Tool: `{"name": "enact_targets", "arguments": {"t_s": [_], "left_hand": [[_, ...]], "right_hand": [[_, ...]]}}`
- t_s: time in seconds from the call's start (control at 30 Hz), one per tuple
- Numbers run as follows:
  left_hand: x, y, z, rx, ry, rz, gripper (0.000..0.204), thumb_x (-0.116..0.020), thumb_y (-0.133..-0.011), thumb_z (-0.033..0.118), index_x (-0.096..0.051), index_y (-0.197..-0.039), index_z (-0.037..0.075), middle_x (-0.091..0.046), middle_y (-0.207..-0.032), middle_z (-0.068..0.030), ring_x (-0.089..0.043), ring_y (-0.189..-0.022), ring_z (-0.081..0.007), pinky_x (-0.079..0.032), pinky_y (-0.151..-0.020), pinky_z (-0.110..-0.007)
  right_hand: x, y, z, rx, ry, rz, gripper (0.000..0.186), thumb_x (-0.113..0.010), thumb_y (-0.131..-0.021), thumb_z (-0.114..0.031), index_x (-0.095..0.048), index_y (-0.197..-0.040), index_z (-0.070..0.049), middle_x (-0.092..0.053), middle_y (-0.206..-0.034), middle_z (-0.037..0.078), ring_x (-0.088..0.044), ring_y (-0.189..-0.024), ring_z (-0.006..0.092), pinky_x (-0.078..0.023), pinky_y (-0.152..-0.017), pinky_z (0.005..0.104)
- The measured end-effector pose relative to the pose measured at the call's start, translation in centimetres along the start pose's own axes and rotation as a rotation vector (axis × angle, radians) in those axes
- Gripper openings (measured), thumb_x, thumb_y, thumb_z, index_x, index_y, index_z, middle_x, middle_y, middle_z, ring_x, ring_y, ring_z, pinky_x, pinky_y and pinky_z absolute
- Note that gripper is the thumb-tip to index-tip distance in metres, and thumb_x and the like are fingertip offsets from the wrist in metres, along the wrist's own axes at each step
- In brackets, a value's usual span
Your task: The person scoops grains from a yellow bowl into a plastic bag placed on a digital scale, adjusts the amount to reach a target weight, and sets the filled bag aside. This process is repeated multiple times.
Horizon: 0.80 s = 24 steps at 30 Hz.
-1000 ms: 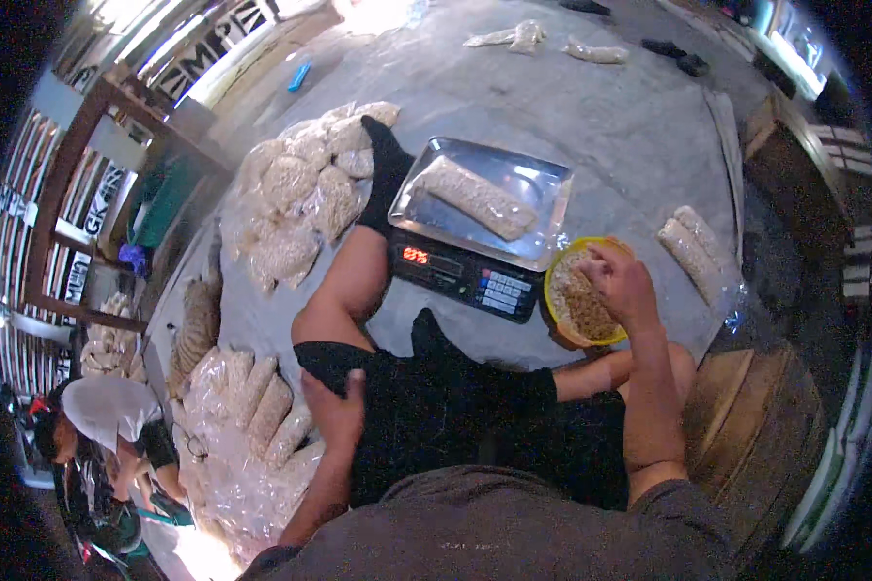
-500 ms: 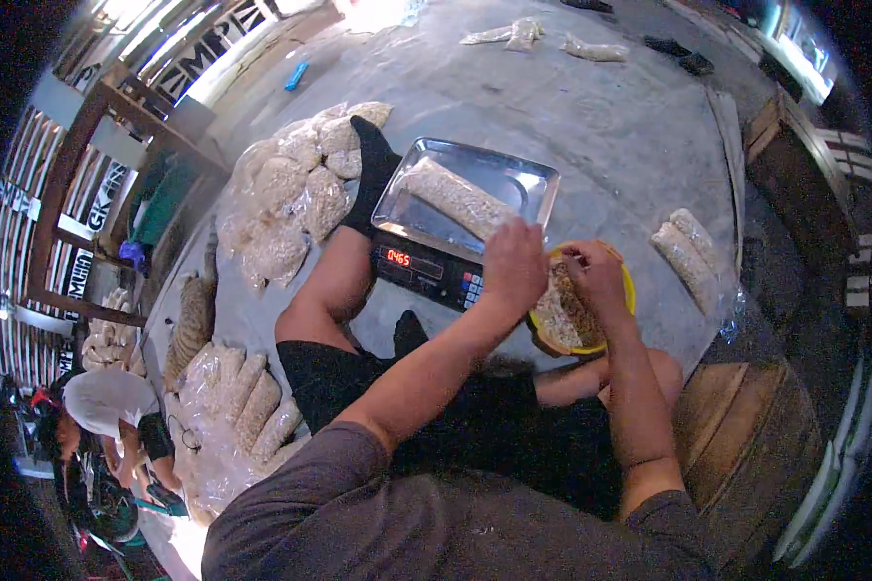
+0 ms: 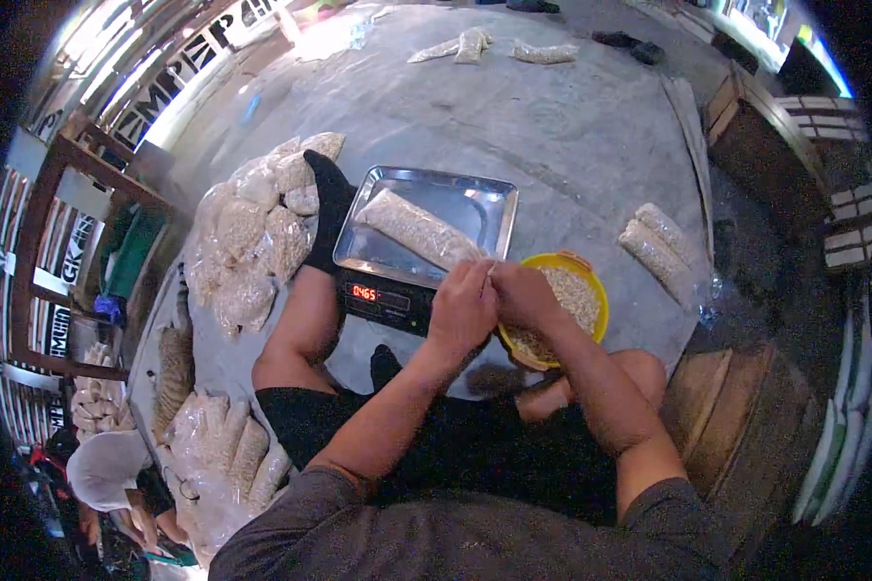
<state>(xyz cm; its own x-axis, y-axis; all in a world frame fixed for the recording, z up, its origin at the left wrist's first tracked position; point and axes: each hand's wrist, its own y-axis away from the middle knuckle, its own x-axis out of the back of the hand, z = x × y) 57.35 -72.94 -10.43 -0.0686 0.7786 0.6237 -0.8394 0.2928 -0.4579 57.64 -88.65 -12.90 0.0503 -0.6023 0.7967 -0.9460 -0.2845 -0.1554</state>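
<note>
A clear plastic bag (image 3: 412,226), long and packed with pale, small-pieced food, lies slantwise on the steel tray (image 3: 494,232) of a digital scale (image 3: 383,299) with a lit red display. My left hand (image 3: 462,305) is closed around the bag's near right end. Against that same end, touching my left hand, is my right hand (image 3: 525,295), its fingers curled; what they hold is hidden. Under my right wrist stands a yellow basin (image 3: 602,290) with loose pale pieces (image 3: 574,298) in it.
Filled bags are heaped left (image 3: 252,228) and lower left (image 3: 228,445); two more (image 3: 654,242) lie right. A cat (image 3: 175,373) rests beside the lower heap, near another person (image 3: 116,484). My sock-covered foot (image 3: 329,198) touches the scale's left side. Wooden boards (image 3: 727,397) stand at right.
My right hand has come out of the basin and moved left to the bag's end. My left hand has drawn nearer to me. The whole view has shifted slightly.
</note>
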Motion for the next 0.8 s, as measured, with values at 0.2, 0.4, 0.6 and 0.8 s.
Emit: {"name": "enact_targets", "arguments": {"t_s": [0.2,0.4,0.6,0.8], "left_hand": [[3.1,-2.3,-3.3,0.1,0.104,-0.057,0.027,-0.058,-0.089,0.008,-0.066,-0.114,-0.001,-0.067,-0.107,-0.0227,-0.064,-0.103,-0.0422,-0.053,-0.09,-0.046],[2.2,-3.0,-9.4,0.019,0.019,-0.081,0.025,-0.058,-0.088,0.004,-0.069,-0.111,0.002,-0.07,-0.11,-0.021,-0.067,-0.103,-0.0413,-0.054,-0.091,-0.045],[1.4,-3.2,-9.6,0.068,0.019,-0.095,0.027,-0.056,-0.086,0.005,-0.067,-0.111,0.001,-0.067,-0.117,-0.0227,-0.064,-0.11,-0.0411,-0.052,-0.096,-0.046],[4.1,0.6,-8.6,-0.01,-0.027,-0.002,0.031,-0.062,-0.089,0.01,-0.065,-0.118,-0.002,-0.065,-0.122,-0.0242,-0.062,-0.116,-0.0425,-0.05,-0.1,-0.046]], "right_hand": [[-2.7,-3.5,1.6,-0.101,0.312,-0.101,0.022,-0.066,-0.086,-0.03,-0.072,-0.091,-0.009,-0.071,-0.085,0.019,-0.071,-0.081,0.0393,-0.057,-0.071,0.0512],[-2.7,-3.6,0.8,-0.024,0.253,-0.135,0.033,-0.061,-0.091,-0.04,-0.07,-0.096,-0.009,-0.068,-0.08,0.021,-0.069,-0.077,0.0423,-0.054,-0.069,0.0531],[1.8,-0.1,1.1,-0.132,0.218,-0.233,0.043,-0.052,-0.098,-0.047,-0.071,-0.095,-0.009,-0.07,-0.089,0.019,-0.069,-0.081,0.0411,-0.054,-0.074,0.0527],[2.9,5.2,-0.9,-0.349,0.388,-0.057,0.045,-0.048,-0.103,-0.046,-0.072,-0.09,-0.01,-0.071,-0.091,0.016,-0.069,-0.083,0.039,-0.054,-0.075,0.051]]}}
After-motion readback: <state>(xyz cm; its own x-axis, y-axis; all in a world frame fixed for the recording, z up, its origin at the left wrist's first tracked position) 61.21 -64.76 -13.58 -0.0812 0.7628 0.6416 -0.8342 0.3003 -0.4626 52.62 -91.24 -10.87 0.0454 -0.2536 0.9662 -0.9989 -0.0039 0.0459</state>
